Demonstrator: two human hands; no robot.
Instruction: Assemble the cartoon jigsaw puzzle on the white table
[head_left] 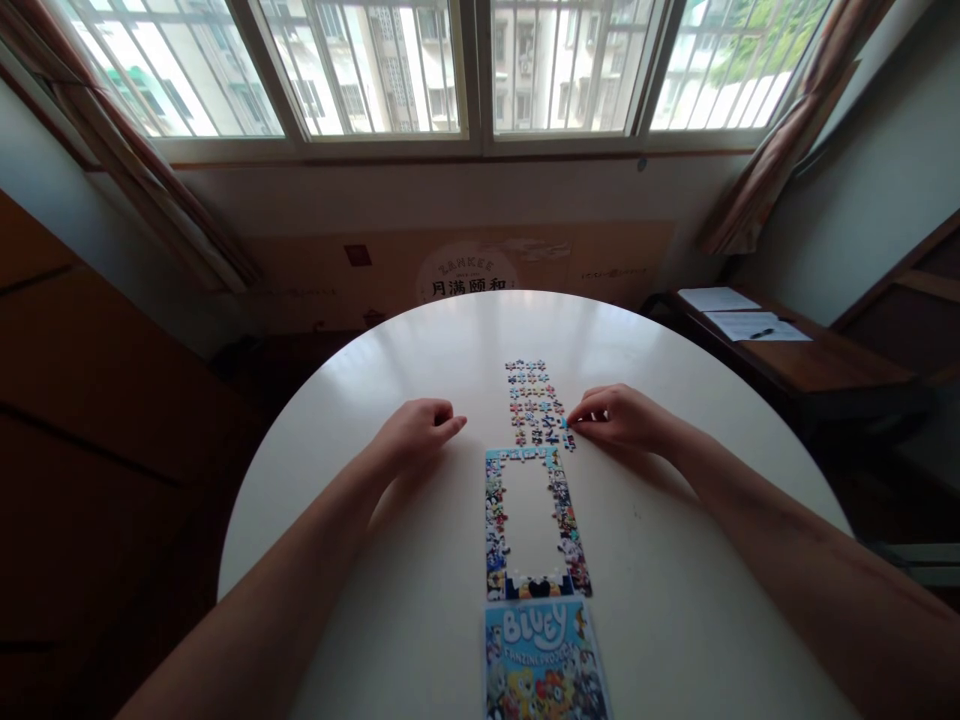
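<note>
My right hand (619, 415) reaches in from the right, thumb and fingertips pinched on a small light-blue puzzle piece (565, 423) at the edge of the loose pieces. These loose puzzle pieces (531, 405) lie in rough rows on the table. To their left, my left hand (421, 428) is closed with its thumb pointing right; nothing shows in it, and it touches no piece. Nearer to me lies a joined puzzle border (495, 520), a rectangular frame of colourful pieces around bare tabletop. Below it, almost touching, is a picture sheet (544, 655) lettered "BLUEY".
The round white table (315, 530) has its curved far edge before a printed cardboard panel (615, 265) under the window. A brown side table (825, 365) at the right holds papers (750, 325) and a pen. A wooden cabinet (97, 450) stands at the left.
</note>
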